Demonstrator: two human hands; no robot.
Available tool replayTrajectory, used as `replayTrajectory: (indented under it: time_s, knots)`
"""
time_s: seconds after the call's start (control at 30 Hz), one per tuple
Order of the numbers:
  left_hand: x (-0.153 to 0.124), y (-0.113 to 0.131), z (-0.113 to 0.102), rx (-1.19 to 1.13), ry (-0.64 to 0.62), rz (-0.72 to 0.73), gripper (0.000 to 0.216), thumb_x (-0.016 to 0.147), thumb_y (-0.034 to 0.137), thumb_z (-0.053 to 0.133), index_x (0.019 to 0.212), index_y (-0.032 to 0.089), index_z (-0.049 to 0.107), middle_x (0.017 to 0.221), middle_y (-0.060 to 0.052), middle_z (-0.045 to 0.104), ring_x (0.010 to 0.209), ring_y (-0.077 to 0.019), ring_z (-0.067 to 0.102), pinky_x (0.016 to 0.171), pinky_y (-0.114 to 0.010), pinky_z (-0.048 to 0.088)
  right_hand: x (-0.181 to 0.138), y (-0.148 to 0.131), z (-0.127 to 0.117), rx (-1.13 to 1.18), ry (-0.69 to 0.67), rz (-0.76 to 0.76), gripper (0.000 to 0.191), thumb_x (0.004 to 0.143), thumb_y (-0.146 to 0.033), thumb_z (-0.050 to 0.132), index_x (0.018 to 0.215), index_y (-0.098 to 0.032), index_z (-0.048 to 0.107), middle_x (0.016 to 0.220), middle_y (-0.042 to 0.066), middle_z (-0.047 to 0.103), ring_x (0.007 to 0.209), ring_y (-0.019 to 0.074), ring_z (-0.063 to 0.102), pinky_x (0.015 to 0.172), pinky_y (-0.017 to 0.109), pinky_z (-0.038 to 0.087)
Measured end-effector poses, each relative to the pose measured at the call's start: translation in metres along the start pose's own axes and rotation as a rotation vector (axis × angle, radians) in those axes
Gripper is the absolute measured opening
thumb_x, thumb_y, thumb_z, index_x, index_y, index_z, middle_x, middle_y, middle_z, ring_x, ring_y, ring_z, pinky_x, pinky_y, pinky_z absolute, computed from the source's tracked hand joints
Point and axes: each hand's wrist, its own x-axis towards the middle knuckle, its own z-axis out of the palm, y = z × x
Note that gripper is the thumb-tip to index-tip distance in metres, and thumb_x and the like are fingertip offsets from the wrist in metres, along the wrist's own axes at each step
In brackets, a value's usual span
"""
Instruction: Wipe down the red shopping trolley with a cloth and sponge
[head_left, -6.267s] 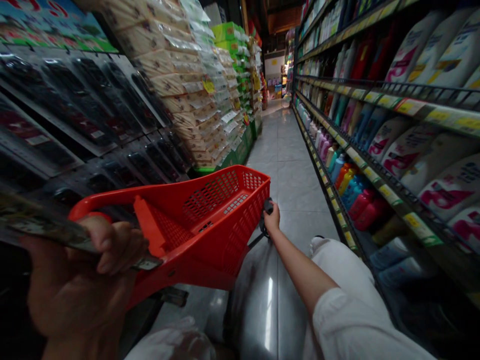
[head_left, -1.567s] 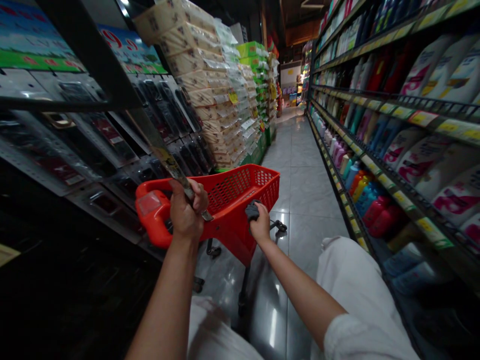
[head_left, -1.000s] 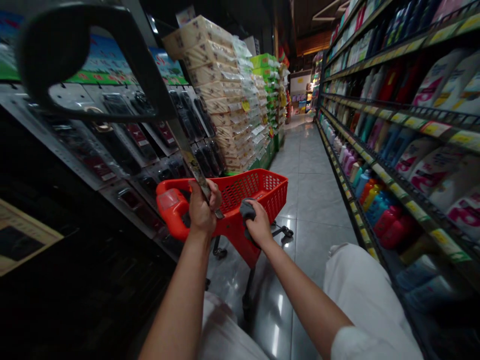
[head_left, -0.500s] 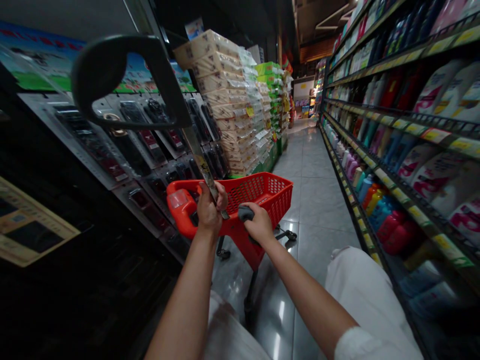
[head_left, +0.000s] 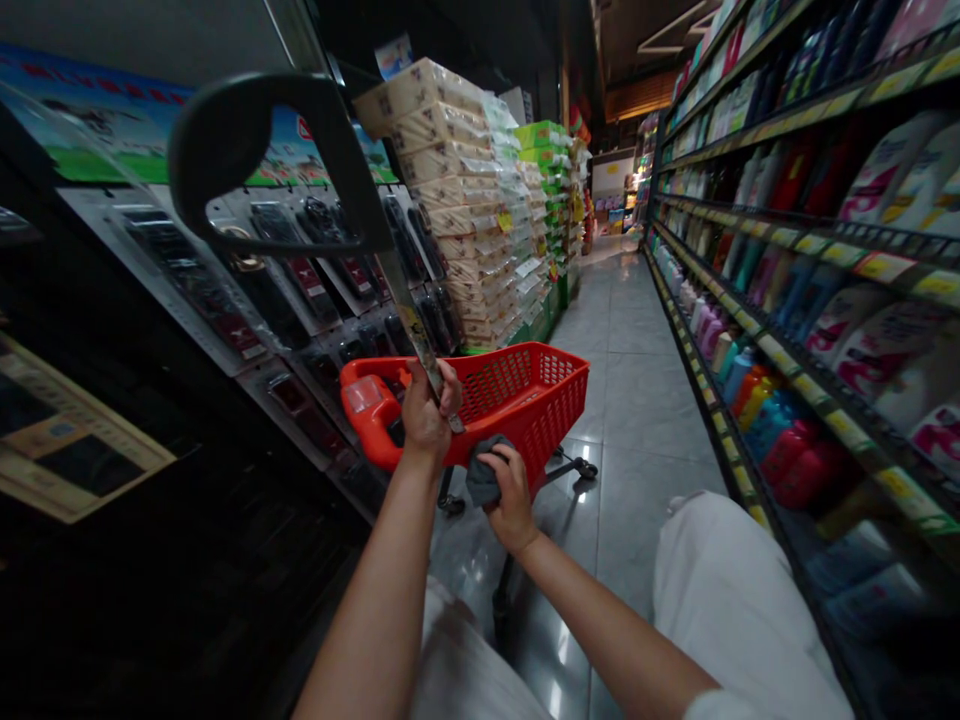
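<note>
Red plastic shopping cart (head_left: 541,428) in the middle of the frame, up on its casters (head_left: 586,470) on shiny grey floor tile (head_left: 630,430), with both my hands crowded near its close side. Left hand (head_left: 429,410) is wrapped snugly round the lower end of a long metal tool (head_left: 409,305), so its dark loop handle (head_left: 349,160) sticks up toward the upper left. Honestly can't tell what kind of tool it is; no teeth or edge that I can make out. Right hand (head_left: 512,500) is bunched round a grey cloth (head_left: 482,478), fingers bent over it, just below and right of the other.

What could bite me? Probably that chunky handle way up top: if my left grip slackens, I'd expect the tool to swing over toward the hanging packs (head_left: 292,290) at left. If the metal does have a sharp edge, bare fingers sliding along it could get nicked. And a cart on wheels may roll if I lean on it.

Pose-wise, my forearms rise from the bottom edge and converge mid-frame, left one steep, right one slanting in from lower right. Can't tell if the cloth touches the cart.
</note>
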Motion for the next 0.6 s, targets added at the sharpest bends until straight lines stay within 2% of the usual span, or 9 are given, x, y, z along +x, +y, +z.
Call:
replayTrajectory:
  time_s: [0.07,0.13,0.2,0.27,0.33,0.4,0.6]
  knots:
    - [0.0,0.0,0.0,-0.005,0.002,-0.004,0.058,0.084,0.069,0.051,0.063,0.015,0.057,0.039,0.007,0.034,0.033,-0.0042,0.027,0.035,-0.016,0.023,0.024,-0.014,0.002,0.002,0.006,-0.055,0.061,0.073,-0.008,0.051,0.131,-0.024,0.052,0.13,0.009,0.048,0.123,0.025,0.047,0.106,0.043,0.04]
    - [0.0,0.0,0.001,-0.011,0.0,-0.003,0.058,0.084,0.068,0.051,0.063,0.015,0.057,0.039,0.006,0.034,0.033,-0.0042,0.027,0.035,-0.016,0.023,0.034,-0.017,0.004,-0.048,-0.027,-0.075,0.057,0.074,-0.01,0.052,0.129,-0.024,0.054,0.129,0.008,0.048,0.12,0.0254,0.048,0.105,0.043,0.04]
    - [-0.001,0.001,0.002,-0.016,-0.005,0.005,0.057,0.084,0.068,0.051,0.063,0.015,0.057,0.039,0.006,0.034,0.033,-0.0042,0.027,0.035,-0.016,0.023,0.023,-0.006,0.003,-0.123,-0.082,-0.055,0.051,0.074,-0.01,0.054,0.122,-0.026,0.059,0.125,0.007,0.05,0.115,0.0251,0.049,0.102,0.041,0.041]
    - [-0.001,0.002,0.004,-0.017,0.001,0.002,0.058,0.085,0.068,0.05,0.063,0.015,0.057,0.039,0.007,0.034,0.033,-0.0042,0.027,0.035,-0.015,0.023,-0.001,0.012,0.001,-0.18,-0.115,0.013,0.046,0.073,-0.008,0.054,0.114,-0.027,0.063,0.12,0.007,0.051,0.11,0.0246,0.05,0.099,0.04,0.043]
    - [0.0,0.002,0.004,-0.016,0.02,-0.014,0.058,0.086,0.068,0.048,0.062,0.015,0.057,0.039,0.007,0.034,0.032,-0.0042,0.026,0.035,-0.015,0.023,-0.024,0.027,-0.002,-0.196,-0.11,0.116,0.047,0.071,-0.004,0.051,0.11,-0.026,0.063,0.115,0.007,0.051,0.108,0.0241,0.05,0.096,0.04,0.045]
    - [0.001,0.002,0.005,-0.013,0.034,-0.02,0.059,0.086,0.068,0.048,0.061,0.016,0.056,0.038,0.007,0.033,0.032,-0.0043,0.026,0.035,-0.015,0.022,-0.032,0.03,-0.003,-0.175,-0.077,0.184,0.05,0.069,-0.002,0.049,0.111,-0.025,0.062,0.113,0.007,0.051,0.109,0.0238,0.051,0.096,0.04,0.045]
    - [0.004,-0.002,0.0,0.01,0.01,0.03,0.057,0.082,0.069,0.054,0.061,0.016,0.057,0.039,0.007,0.034,0.033,-0.0048,0.026,0.034,-0.016,0.021,0.018,-0.005,0.007,-0.074,0.033,0.026,0.046,0.076,-0.01,0.056,0.119,-0.026,0.061,0.12,0.007,0.049,0.113,0.0244,0.049,0.1,0.04,0.043]
